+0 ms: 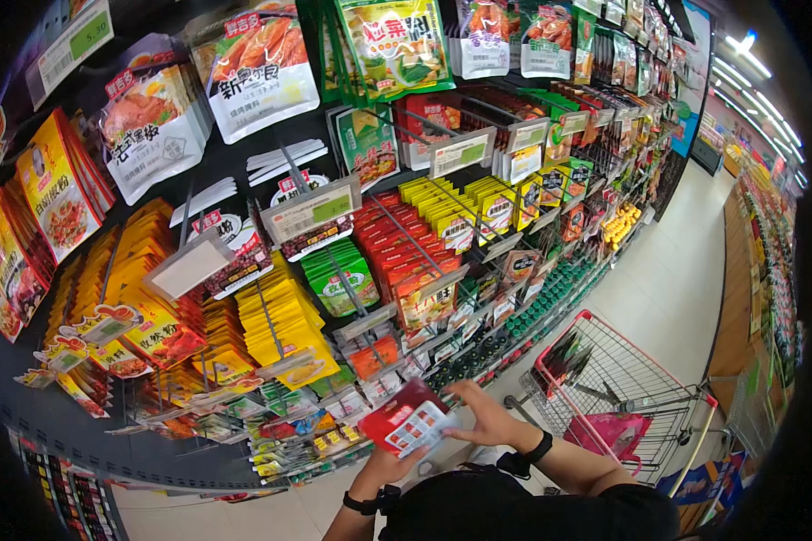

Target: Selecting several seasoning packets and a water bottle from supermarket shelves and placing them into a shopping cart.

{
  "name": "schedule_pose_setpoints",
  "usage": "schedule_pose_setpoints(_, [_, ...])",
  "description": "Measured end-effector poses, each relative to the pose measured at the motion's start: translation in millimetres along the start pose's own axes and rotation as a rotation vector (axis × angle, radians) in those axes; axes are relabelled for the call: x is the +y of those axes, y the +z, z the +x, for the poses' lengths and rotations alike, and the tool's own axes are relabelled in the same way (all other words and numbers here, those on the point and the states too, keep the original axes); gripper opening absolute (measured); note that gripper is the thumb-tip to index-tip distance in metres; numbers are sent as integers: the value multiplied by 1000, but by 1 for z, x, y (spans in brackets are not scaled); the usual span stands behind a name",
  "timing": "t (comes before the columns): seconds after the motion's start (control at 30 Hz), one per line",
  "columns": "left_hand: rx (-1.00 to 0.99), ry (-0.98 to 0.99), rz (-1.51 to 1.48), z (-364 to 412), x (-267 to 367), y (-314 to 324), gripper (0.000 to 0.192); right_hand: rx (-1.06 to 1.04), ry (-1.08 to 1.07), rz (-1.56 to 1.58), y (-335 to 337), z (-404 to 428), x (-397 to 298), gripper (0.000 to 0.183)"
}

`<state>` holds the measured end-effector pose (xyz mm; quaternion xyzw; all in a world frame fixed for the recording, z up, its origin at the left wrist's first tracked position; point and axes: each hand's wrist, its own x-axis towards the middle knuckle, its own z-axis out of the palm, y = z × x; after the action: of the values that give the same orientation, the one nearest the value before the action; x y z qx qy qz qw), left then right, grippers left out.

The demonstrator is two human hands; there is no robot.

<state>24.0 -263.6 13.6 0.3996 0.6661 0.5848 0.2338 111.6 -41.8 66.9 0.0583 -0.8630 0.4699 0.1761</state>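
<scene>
My left hand (384, 468) grips a red and white seasoning packet (409, 420) by its lower edge. The packet's face carries several small food pictures and is tilted up toward me. At its right side is my right hand (490, 418), with thumb and forefinger spread. The right thumb tip overlaps the packet's edge; whether it presses on it is unclear. Just beyond the packet stands a shelf rack of hanging seasoning sachets, with orange-red sachets (372, 357) and yellow sachets (284, 331) nearest. Both wrists wear dark bands.
A wire shopping cart (639, 358) stands to my right, holding dark packets (568, 358) and a pink bag (609, 433). Price-tag holders (311, 208) jut out from the rack on hooks. Green-capped jars (548, 301) line a lower shelf. A tiled aisle (670, 270) runs off at right.
</scene>
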Motion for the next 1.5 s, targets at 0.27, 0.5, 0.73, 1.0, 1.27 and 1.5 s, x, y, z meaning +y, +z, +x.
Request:
schedule_pose_setpoints(0.27, [279,-221,-260,-16,-26,-6,44,-339,-119,373,18,-1,-1,19])
schedule_pose_setpoints(0.5, [261,-43,-48,7,-3,13,46,-203,-106,234,25,3,-13,23])
schedule_pose_setpoints(0.73, [-3,-91,-162,3,-28,31,43,-200,-82,169,15,-9,-10,25])
schedule_pose_setpoints(1.0, [123,-172,-124,23,-16,43,38,66,392,164,5,-48,19,39])
schedule_pose_setpoints(1.27, [-57,-155,-173,58,-27,53,55,86,430,271,-35,-63,33,51])
schedule_pose_setpoints(1.5, [-3,-179,-7,98,-40,87,92,65,267,465,-51,-71,77,30])
